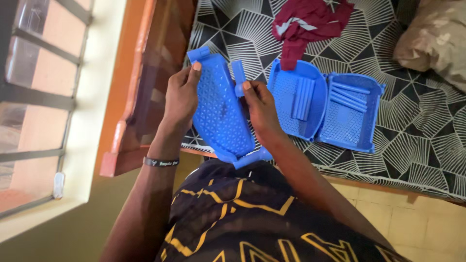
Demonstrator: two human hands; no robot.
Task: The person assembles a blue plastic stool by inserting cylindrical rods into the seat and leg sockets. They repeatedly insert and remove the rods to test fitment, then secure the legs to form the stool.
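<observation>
A blue perforated plastic shelf panel (pixel 221 114) with short posts at its corners is held upright over the edge of the bed. My left hand (pixel 181 94) grips its left edge near the top. My right hand (pixel 259 104) holds its right side, thumb pressed on a short blue plastic tube (pixel 238 75) standing at the panel's upper right corner. Another blue post (pixel 252 157) sticks out at the panel's bottom.
Two more blue shelf trays (pixel 291 102) (pixel 352 123) lie on the patterned black-and-white bedsheet (pixel 417 131), each holding several blue tubes (pixel 303 97). A dark red cloth (pixel 310 22) lies behind them, a pillow (pixel 437 39) at right. Wooden bed frame (pixel 145 97) and barred window (pixel 39 97) at left.
</observation>
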